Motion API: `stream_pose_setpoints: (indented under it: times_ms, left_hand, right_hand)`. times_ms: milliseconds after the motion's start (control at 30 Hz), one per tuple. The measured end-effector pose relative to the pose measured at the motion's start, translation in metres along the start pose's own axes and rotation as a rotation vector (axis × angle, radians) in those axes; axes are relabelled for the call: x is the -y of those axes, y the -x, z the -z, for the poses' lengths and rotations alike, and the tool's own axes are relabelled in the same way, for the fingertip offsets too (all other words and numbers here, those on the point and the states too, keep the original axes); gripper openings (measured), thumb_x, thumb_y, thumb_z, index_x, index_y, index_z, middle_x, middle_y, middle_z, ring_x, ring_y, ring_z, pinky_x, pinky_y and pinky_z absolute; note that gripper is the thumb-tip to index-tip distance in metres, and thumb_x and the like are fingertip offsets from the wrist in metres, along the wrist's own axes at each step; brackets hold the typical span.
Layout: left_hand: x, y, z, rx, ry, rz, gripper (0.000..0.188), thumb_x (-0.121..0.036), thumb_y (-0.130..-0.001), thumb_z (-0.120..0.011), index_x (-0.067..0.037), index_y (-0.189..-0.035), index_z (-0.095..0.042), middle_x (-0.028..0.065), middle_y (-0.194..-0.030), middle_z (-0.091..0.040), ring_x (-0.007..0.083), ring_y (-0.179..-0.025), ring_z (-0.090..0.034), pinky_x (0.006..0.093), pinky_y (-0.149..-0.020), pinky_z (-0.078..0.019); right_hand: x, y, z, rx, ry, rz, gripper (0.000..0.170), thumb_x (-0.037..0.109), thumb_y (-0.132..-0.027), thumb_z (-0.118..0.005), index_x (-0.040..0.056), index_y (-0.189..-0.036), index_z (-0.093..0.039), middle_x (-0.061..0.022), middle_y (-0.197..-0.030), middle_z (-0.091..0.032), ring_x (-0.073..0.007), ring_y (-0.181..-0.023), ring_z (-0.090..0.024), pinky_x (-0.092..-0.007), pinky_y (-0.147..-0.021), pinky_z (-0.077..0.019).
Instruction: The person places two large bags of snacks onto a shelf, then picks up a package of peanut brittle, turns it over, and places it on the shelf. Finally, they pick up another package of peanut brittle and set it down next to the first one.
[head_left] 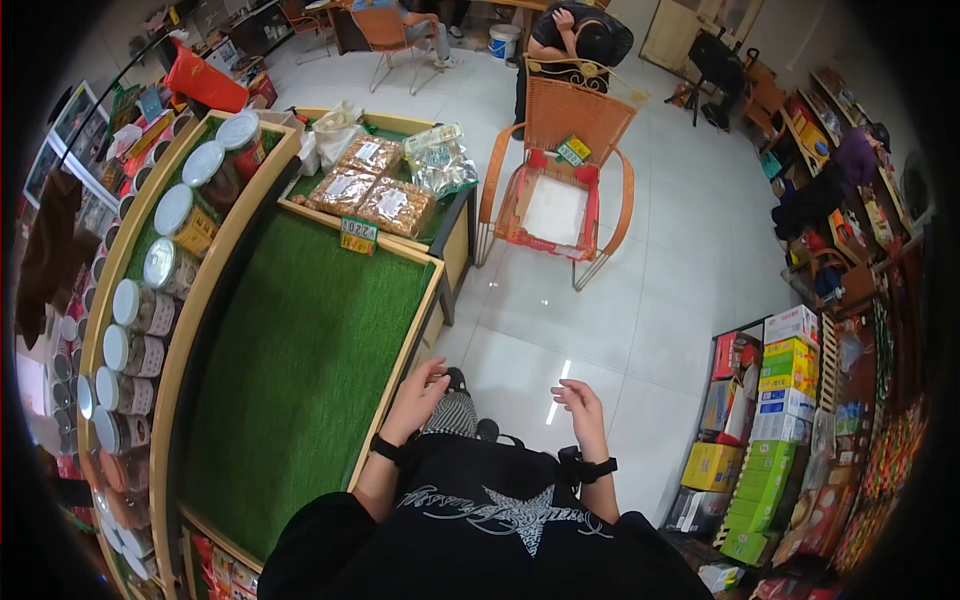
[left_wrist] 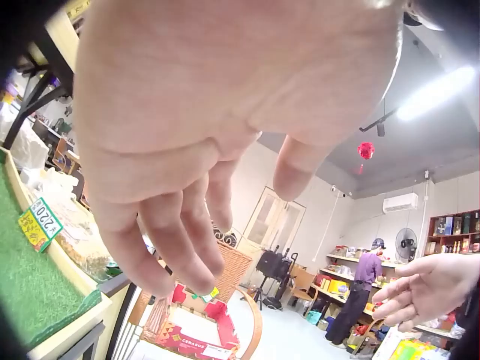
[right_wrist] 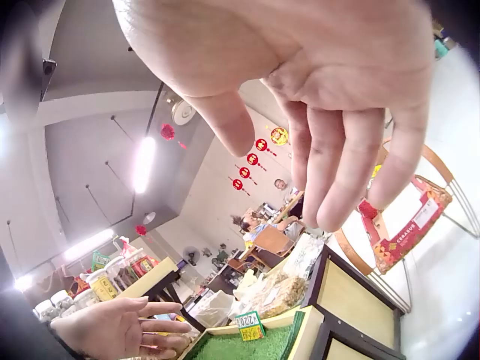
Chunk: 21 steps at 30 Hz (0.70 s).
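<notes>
My left hand (head_left: pixel 416 398) hovers beside the right edge of the green-lined display bin (head_left: pixel 310 370), its fingers loosely bent around nothing. Opposite it, my right hand (head_left: pixel 582 412) is held up over the tiled floor with relaxed fingers, also without anything in it. Ahead of both stands a wicker armchair (head_left: pixel 580 110) with an open red cardboard box (head_left: pixel 545 242) on its seat. Bags of packed brown food (head_left: pixel 395 207) lie in the bin's far section, behind a price tag (head_left: pixel 358 236) marked 220. In the left wrist view, the box (left_wrist: pixel 196 341) appears beyond my fingers.
Lidded jars (head_left: pixel 128 352) line a raised wooden shelf on the left. Stacked cartons (head_left: pixel 765 480) stand at the right. A person (head_left: pixel 580 35) sits bent over behind the armchair, and another person in purple (left_wrist: pixel 365 274) stands by the far shelves.
</notes>
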<state>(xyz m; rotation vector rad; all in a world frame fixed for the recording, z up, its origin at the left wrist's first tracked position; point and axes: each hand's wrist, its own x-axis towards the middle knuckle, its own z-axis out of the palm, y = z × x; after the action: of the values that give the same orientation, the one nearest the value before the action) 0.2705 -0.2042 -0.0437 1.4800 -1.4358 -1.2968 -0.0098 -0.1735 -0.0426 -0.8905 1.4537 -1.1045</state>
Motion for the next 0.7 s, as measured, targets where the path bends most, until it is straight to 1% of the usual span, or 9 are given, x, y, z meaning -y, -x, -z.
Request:
stream_pose_setpoints:
  times_ms: [67, 133, 233, 300, 400, 467, 500, 567, 700]
  left_hand:
    - [0.000, -0.021, 0.003, -0.026, 0.028, 0.008, 0.037, -0.017, -0.083, -0.053, -0.001, -0.116, -0.046, 0.0129, -0.103, -0.057, 0.0207, -0.094, -0.055, 0.0301, -0.081, -0.0429]
    - [0.003, -0.046, 0.009, -0.006, 0.045, -0.035, 0.037, -0.016, -0.083, -0.053, -0.001, -0.115, -0.046, 0.0131, -0.103, -0.057, 0.0205, -0.093, -0.056, 0.0295, -0.081, -0.0433]
    - [-0.008, -0.083, 0.016, -0.006, 0.052, -0.093, 0.035, -0.016, -0.083, -0.053, 0.000, -0.114, -0.048, 0.0131, -0.102, -0.057, 0.0199, -0.092, -0.056, 0.0292, -0.080, -0.0438]
    - [-0.013, -0.112, 0.023, -0.023, 0.032, -0.115, 0.034, -0.015, -0.082, -0.054, 0.000, -0.112, -0.049, 0.0131, -0.102, -0.057, 0.0196, -0.091, -0.056, 0.0290, -0.079, -0.0442]
    - [-0.021, -0.146, 0.037, -0.046, 0.035, -0.113, 0.033, -0.015, -0.082, -0.054, 0.001, -0.110, -0.050, 0.0126, -0.100, -0.058, 0.0197, -0.090, -0.056, 0.0291, -0.078, -0.0443]
    - [-0.022, -0.166, 0.045, -0.018, 0.022, -0.125, 0.032, -0.014, -0.081, -0.054, 0.000, -0.110, -0.051, 0.0124, -0.099, -0.058, 0.0201, -0.088, -0.057, 0.0293, -0.078, -0.0443]
    - [-0.021, -0.173, 0.049, -0.019, 0.021, -0.121, 0.032, -0.014, -0.081, -0.054, 0.000, -0.110, -0.051, 0.0124, -0.099, -0.058, 0.0201, -0.088, -0.057, 0.0293, -0.078, -0.0443]
    - [-0.020, -0.187, 0.055, 0.001, -0.011, -0.124, 0.032, -0.014, -0.081, -0.054, 0.000, -0.109, -0.051, 0.0124, -0.097, -0.058, 0.0202, -0.088, -0.057, 0.0292, -0.077, -0.0442]
    - [-0.015, -0.195, 0.069, -0.009, -0.030, -0.095, 0.032, -0.015, -0.081, -0.054, 0.000, -0.109, -0.051, 0.0127, -0.098, -0.058, 0.0204, -0.088, -0.057, 0.0294, -0.078, -0.0441]
  right_hand:
    - [0.003, -0.021, -0.003, 0.044, 0.045, 0.031, 0.026, 0.020, -0.085, -0.047, 0.0030, -0.104, -0.053, -0.0088, -0.093, -0.063, -0.0146, -0.083, -0.058, -0.0257, -0.071, -0.0406]
    - [0.013, -0.047, -0.006, 0.042, 0.059, 0.056, 0.026, 0.020, -0.085, -0.047, 0.0031, -0.104, -0.053, -0.0086, -0.092, -0.063, -0.0145, -0.083, -0.058, -0.0257, -0.071, -0.0406]
    - [0.033, -0.078, -0.017, 0.030, 0.085, 0.090, 0.026, 0.021, -0.085, -0.047, 0.0031, -0.104, -0.054, -0.0084, -0.092, -0.063, -0.0146, -0.082, -0.058, -0.0256, -0.071, -0.0407]
    - [0.049, -0.104, -0.025, 0.023, 0.102, 0.123, 0.026, 0.021, -0.086, -0.047, 0.0030, -0.104, -0.054, -0.0083, -0.092, -0.062, -0.0146, -0.082, -0.058, -0.0255, -0.072, -0.0407]
    - [0.064, -0.136, -0.041, 0.062, 0.054, 0.133, 0.026, 0.019, -0.086, -0.047, 0.0019, -0.103, -0.053, -0.0085, -0.091, -0.062, -0.0145, -0.082, -0.057, -0.0252, -0.072, -0.0405]
    - [0.070, -0.156, -0.051, 0.072, 0.061, 0.136, 0.024, 0.013, -0.085, -0.051, -0.0040, -0.102, -0.053, -0.0113, -0.090, -0.059, -0.0159, -0.086, -0.057, -0.0267, -0.077, -0.0449]
    - [0.071, -0.164, -0.057, 0.074, 0.060, 0.132, 0.024, 0.013, -0.085, -0.051, -0.0040, -0.102, -0.053, -0.0113, -0.090, -0.059, -0.0159, -0.086, -0.057, -0.0267, -0.077, -0.0449]
    - [0.070, -0.180, -0.068, 0.087, 0.030, 0.170, 0.024, 0.016, -0.086, -0.048, 0.0005, -0.103, -0.053, -0.0091, -0.092, -0.062, -0.0141, -0.080, -0.057, -0.0254, -0.073, -0.0404]
    - [0.069, -0.199, -0.090, 0.125, 0.063, 0.119, 0.024, 0.016, -0.086, -0.048, 0.0004, -0.103, -0.053, -0.0097, -0.093, -0.061, -0.0143, -0.080, -0.057, -0.0255, -0.073, -0.0404]
